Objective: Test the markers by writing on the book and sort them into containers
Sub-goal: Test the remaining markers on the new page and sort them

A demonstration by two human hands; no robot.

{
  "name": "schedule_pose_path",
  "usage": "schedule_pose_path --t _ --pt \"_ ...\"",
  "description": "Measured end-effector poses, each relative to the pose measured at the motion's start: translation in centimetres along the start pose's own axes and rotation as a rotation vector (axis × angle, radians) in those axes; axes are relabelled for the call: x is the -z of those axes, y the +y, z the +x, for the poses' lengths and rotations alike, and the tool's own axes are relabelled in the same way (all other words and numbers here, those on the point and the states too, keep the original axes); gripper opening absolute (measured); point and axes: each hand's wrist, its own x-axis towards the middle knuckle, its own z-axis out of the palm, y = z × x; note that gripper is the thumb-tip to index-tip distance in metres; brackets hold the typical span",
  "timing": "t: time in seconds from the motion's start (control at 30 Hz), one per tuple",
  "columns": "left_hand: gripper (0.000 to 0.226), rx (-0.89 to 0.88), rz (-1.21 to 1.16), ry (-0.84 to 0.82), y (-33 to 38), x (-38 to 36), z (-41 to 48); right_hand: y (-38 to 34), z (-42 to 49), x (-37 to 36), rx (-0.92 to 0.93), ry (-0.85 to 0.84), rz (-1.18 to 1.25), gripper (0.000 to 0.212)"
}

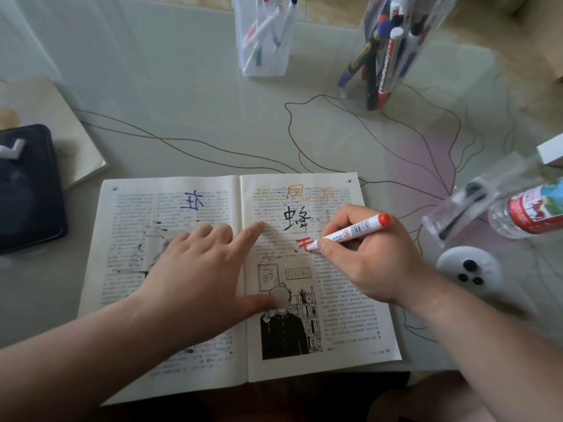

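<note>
Right hand (377,257) pinches the red marker (350,233), tip on the open book (320,330); left hand (198,269) lies flat, fingers spread, pinning the pages.

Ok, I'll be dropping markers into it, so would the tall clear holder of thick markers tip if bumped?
Possibly: the tall clear holder looks narrow for its height, with markers leaning to one side. It would likely slide on the glossy table too.
</note>
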Motion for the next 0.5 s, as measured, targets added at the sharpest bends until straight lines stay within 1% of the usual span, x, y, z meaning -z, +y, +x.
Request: schedule_pose_path --t 0.17,0.37,0.5 --pt "0.112 -0.001 -0.004 0.009 -0.11 -0.14 -0.02 -0.14 -0.31 -0.13 0.033 0.003 0.047 0.017" --pt "0.11 -0.007 0.003 0.011 -0.13 -0.22 0.0 -0.17 -0.32 -0.18 0.075 -0.012 -0.018 0.018" --pt "0.109 -0.002 -0.005 0.003 0.0 -0.09 0.0 0.06 -0.18 -0.09 0.037 0.029 0.005 0.018"
